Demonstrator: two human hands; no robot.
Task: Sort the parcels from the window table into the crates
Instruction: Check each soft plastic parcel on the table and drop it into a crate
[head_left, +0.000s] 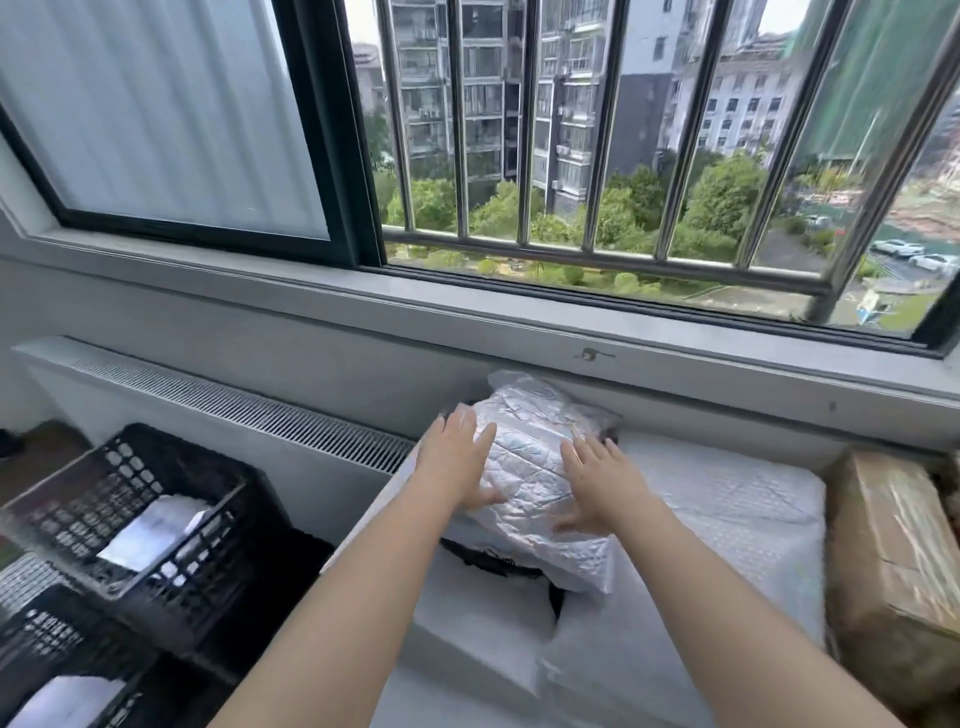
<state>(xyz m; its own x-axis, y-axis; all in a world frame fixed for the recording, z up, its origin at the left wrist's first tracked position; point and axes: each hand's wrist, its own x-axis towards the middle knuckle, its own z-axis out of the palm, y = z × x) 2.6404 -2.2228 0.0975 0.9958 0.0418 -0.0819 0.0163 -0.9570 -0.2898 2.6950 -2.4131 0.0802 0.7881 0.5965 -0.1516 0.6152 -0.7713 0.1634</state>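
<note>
Both hands, left hand (457, 462) and right hand (597, 480), press flat-fingered on the silver parcel (530, 467) between them; 2 crates (124, 499) to their left hold white parcels, several remain nearby.

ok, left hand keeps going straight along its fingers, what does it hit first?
The left hand already lies flat on the silver parcel, fingers pointing up toward the window. Straight on, it would slide over the parcel's far end, then probably meet the wall under the sill; depth is unclear.

You stand in an upper-floor flat: beyond your fingers a barred window (597, 156) faces apartment blocks (483, 93), a radiator (234, 410) left of them under the sill.
</note>
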